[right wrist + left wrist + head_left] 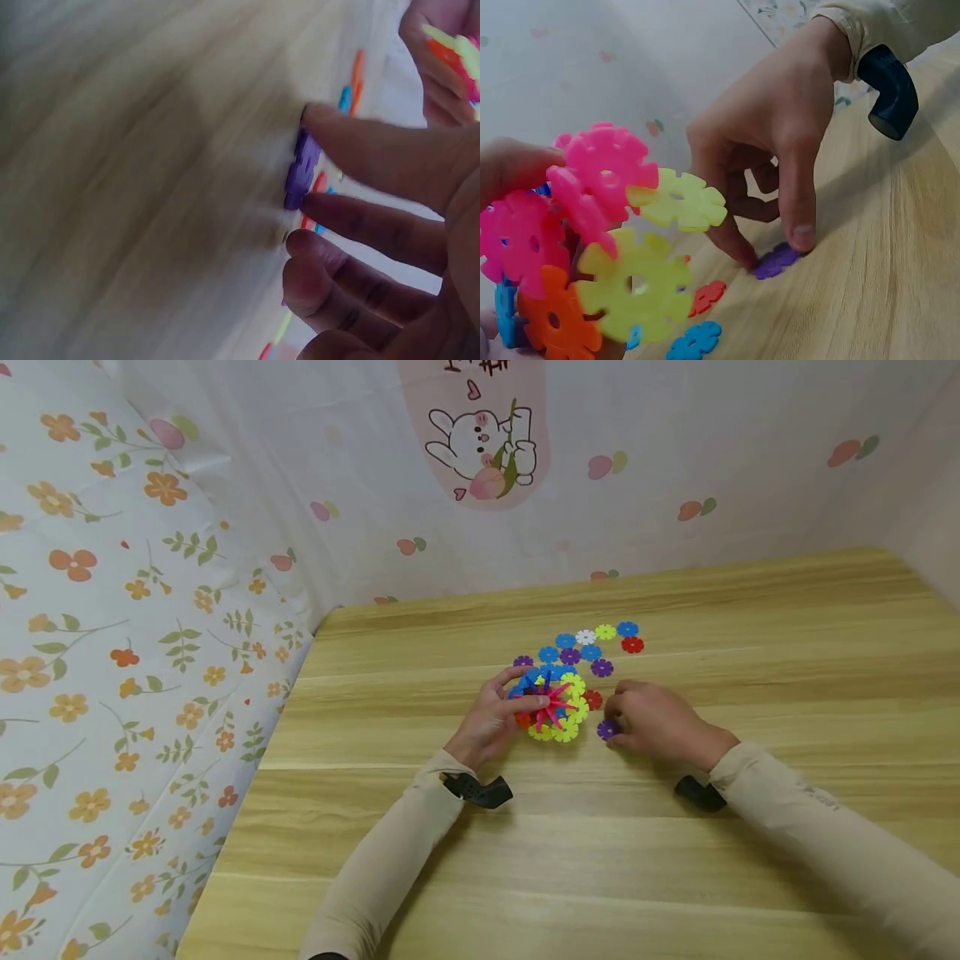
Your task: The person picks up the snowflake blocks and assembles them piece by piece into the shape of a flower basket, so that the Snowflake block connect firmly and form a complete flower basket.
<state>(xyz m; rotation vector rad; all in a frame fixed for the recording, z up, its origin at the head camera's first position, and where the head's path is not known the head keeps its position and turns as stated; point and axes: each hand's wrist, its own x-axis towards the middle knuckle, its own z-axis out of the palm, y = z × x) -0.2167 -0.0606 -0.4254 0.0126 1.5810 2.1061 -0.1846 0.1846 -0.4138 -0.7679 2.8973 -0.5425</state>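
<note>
Purple disc [607, 731] is pinched at its edges on the table [585, 860] by the right hand [660, 722], between thumb and one finger, the others curled loosely. Nearby, a cluster [556, 700] is gripped by the left hand [487, 722], its thumb laid across.

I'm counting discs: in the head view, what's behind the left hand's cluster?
Beyond the disc cluster, loose purple, blue, white, yellow and red discs trail rightward on the wooden table. Whatever it covers is hidden.
</note>
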